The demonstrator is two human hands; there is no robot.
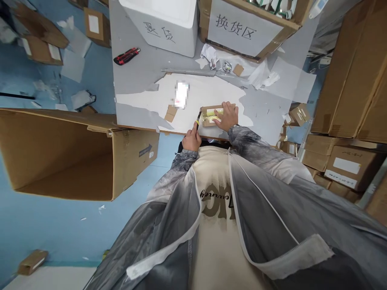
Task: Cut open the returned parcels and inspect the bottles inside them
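Note:
My left hand [192, 139] is closed around a box cutter [198, 118] with a black and yellow body. Its tip points away from me, at the left end of a small cardboard box [208, 121]. Tape and a pale label strip cover the top of this box. My right hand [227, 117] grips the right part of the box, thumb and fingers over its top. Left of the box, a small flat piece of cardboard [171, 113] lies on the table. Beyond that is a bright, pixelated patch whose content I cannot make out.
The grey table [133, 80] carries a red and black utility knife [127, 56], a white foam box [181, 36], a lettered carton [208, 24] and crumpled paper [209, 54]. A large open carton [136, 161] stands at left; stacked cartons [344, 165] stand at right.

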